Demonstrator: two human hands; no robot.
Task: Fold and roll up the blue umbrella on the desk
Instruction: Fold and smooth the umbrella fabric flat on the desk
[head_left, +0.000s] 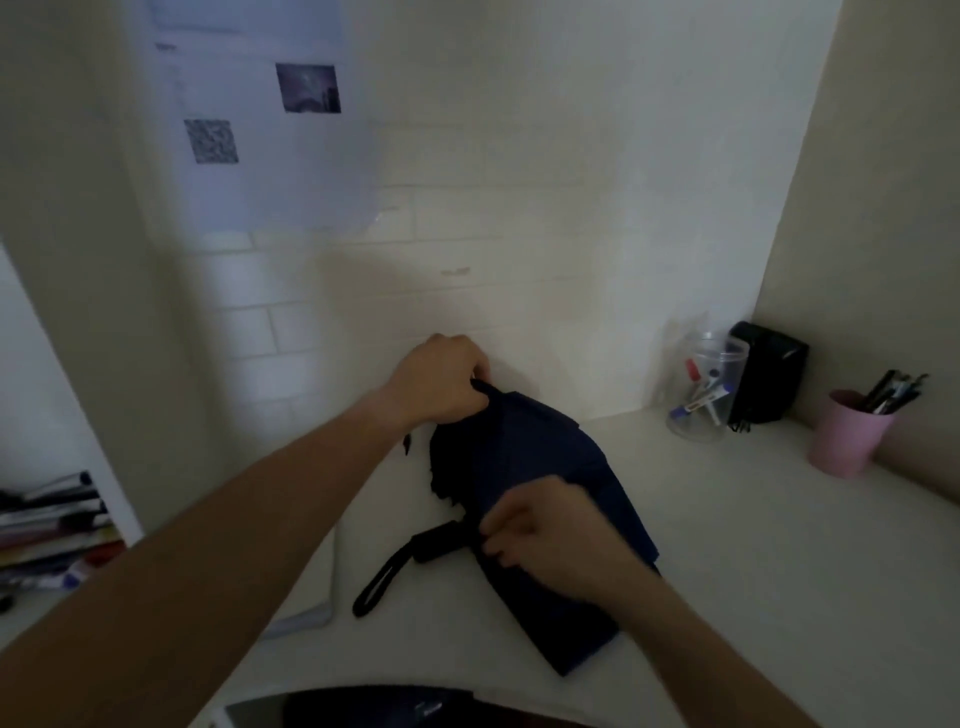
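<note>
The dark blue umbrella (524, 457) lies collapsed on the white desk (753, 571), its loose canopy spread in folds from the wall toward me. My left hand (441, 382) grips the far tip of the umbrella near the wall, fingers curled round it. My right hand (550, 540) pinches the canopy fabric close to the black handle (441, 540). A black wrist loop (379, 582) trails from the handle to the left. The ribs are hidden under the fabric.
A clear jar of markers (706, 387), a black box (769, 371) and a pink cup of pens (849, 434) stand at the back right corner. Stacked books (52, 525) sit on a shelf at left. Paper sheets (260, 114) hang on the wall.
</note>
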